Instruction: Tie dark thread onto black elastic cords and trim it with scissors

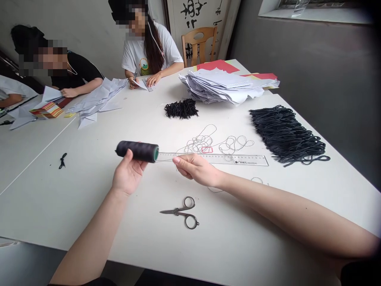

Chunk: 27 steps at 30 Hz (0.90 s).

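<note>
My left hand point(128, 174) is closed around a spool of black thread point(135, 151), held on its side above the table with its green core end facing right. To the right of it, my right hand point(195, 169) pinches a thin dark thread between thumb and forefinger. Loose thread point(199, 143) lies in tangled loops just behind that hand, partly over a clear ruler point(251, 159). Nearer to me rests a pair of metal scissors point(181, 212), its blades pointing left.
On the right lies a row of black cords point(287, 135); a smaller black bundle point(181, 109) sits mid-table. Behind are stacked white papers point(223, 85) and red sheets point(218, 66). Across the table point(74, 210), a person point(171, 49) writes, and another person point(86, 77) handles papers.
</note>
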Each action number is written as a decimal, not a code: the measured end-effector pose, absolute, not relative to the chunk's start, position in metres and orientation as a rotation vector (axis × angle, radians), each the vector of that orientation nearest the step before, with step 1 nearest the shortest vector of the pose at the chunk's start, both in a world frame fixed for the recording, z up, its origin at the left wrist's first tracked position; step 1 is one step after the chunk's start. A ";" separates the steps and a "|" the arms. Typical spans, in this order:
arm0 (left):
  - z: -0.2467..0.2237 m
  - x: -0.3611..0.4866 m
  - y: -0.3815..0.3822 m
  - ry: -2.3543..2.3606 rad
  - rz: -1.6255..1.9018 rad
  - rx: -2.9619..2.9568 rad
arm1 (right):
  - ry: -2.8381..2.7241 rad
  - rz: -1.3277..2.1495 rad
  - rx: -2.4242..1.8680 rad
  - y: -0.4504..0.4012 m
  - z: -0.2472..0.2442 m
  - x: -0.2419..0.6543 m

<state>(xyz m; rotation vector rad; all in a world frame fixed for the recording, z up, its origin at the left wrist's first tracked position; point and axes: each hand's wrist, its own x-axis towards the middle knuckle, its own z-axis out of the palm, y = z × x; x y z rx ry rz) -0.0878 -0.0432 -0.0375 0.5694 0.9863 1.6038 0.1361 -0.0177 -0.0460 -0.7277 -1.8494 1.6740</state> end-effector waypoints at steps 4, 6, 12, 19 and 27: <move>-0.027 -0.106 -0.034 1.001 1.818 0.298 | -1.587 1.665 -0.730 -0.005 -0.045 0.139; -0.024 -0.114 -0.031 0.999 1.860 0.203 | -1.393 1.630 -0.747 0.008 -0.046 0.144; -0.023 -0.121 -0.029 1.040 1.900 0.165 | -0.948 1.162 -1.063 0.058 -0.049 0.177; -0.035 -0.104 -0.032 1.045 1.868 0.458 | -1.550 0.733 -1.468 0.057 -0.054 0.182; -0.046 -0.078 -0.054 0.967 1.399 0.836 | -2.186 1.305 -0.841 -0.011 -0.038 0.143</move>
